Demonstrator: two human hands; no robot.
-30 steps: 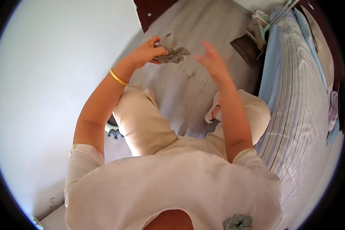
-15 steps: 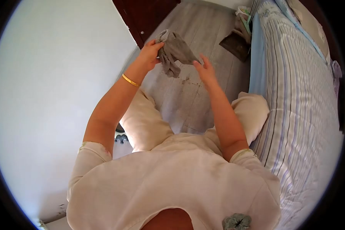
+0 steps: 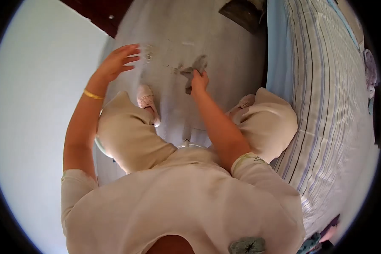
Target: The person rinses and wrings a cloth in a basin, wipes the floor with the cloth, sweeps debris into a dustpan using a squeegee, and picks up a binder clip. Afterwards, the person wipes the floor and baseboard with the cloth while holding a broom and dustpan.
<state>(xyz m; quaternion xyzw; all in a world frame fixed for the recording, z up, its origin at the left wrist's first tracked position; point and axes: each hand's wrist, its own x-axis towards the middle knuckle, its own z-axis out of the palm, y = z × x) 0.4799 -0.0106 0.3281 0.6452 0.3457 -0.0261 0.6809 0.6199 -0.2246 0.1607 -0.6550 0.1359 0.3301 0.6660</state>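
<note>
My right hand (image 3: 200, 81) is closed around a crumpled grey cloth (image 3: 199, 63), held low over the floor in front of me. Parts of the cloth hang out on both sides of the fingers. My left hand (image 3: 119, 61), a gold bangle (image 3: 92, 94) at its wrist, is held out at the left with nothing in it, fingers spread. Dark specks of dirt (image 3: 172, 67) show on the floor just left of the cloth. Small pale bits (image 3: 148, 54) lie near the left fingertips in this view.
Grey plank flooring (image 3: 165, 25) runs between a white wall (image 3: 38, 106) and a bed with a striped cover (image 3: 315, 106). A dark dustpan (image 3: 241, 15) is on the floor by the bed. A dark red door (image 3: 99, 12) stands at upper left. My pink shoes (image 3: 145, 96) are below.
My left hand has let go of the grey cloth and moved left. My right hand now grips it, lower and nearer to me. The view has tilted down, showing my shoes.
</note>
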